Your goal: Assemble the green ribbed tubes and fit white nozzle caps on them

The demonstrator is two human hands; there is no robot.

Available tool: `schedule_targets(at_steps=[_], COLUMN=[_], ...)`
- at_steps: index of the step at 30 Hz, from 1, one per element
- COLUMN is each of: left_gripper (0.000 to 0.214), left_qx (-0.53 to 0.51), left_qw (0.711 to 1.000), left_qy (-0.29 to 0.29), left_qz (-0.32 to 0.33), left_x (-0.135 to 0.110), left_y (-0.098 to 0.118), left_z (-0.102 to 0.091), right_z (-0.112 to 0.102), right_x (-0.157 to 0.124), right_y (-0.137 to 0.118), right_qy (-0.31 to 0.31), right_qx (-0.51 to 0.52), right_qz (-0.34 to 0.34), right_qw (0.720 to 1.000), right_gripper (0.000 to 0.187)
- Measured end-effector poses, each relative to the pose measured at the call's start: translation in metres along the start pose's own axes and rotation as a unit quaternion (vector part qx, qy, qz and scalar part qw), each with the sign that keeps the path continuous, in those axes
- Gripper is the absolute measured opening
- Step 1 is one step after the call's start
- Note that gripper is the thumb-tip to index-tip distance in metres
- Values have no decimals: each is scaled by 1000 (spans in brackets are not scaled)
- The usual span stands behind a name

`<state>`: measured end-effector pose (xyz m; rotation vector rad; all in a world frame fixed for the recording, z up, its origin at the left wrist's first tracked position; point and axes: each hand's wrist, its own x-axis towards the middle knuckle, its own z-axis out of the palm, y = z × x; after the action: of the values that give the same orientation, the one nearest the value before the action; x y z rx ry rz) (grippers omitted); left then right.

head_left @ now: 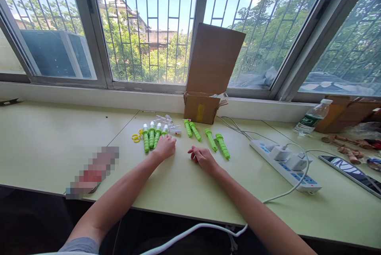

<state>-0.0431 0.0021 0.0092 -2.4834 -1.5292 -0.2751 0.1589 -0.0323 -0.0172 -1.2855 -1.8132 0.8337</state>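
Note:
My left hand (166,146) is closed over the lower part of a green ribbed tube (164,131) with a clear-white top; the fingertips are partly hidden. Close beside it on the left lie three similar tubes (151,134) in a row, tops pointing away from me. My right hand (204,159) rests near the table middle, fingers loosely bent and apart, holding nothing. Beyond it lie two green tubes without clear tops (192,130), and to its right two more (218,143). Small clear plastic parts (166,120) are heaped behind the row.
Yellow scissors-like loops (136,137) lie left of the row. An opened cardboard box (199,108) stands by the window. To the right are a power strip (285,167) with cables, a water bottle (312,118), a phone (351,171) and wooden pieces (347,147). A blurred-out object (93,173) lies left.

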Motion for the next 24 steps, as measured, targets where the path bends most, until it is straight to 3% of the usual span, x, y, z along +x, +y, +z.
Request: schedule_targets(at_steps=[5,17,21,24], left_gripper=[22,19,18,12], left_qx=[12,-46,-148,-297], left_qw=[1000,994,982,949], left_qy=[-7,70,96,107], left_qz=[11,69,61,26], left_x=[1,5,7,10], left_y=[0,6,7,9], left_z=[0,0,4,10], right_z=[0,0,-1,-1], right_x=[1,1,1,0], right_y=[1,3,1,1], right_qy=[-2,7,6,2], right_qx=[1,-36,-38,-41], right_qz=[-8,-28,-29,-31], right_qw=[1000,999,999,999], right_gripper=[56,53,52,52])
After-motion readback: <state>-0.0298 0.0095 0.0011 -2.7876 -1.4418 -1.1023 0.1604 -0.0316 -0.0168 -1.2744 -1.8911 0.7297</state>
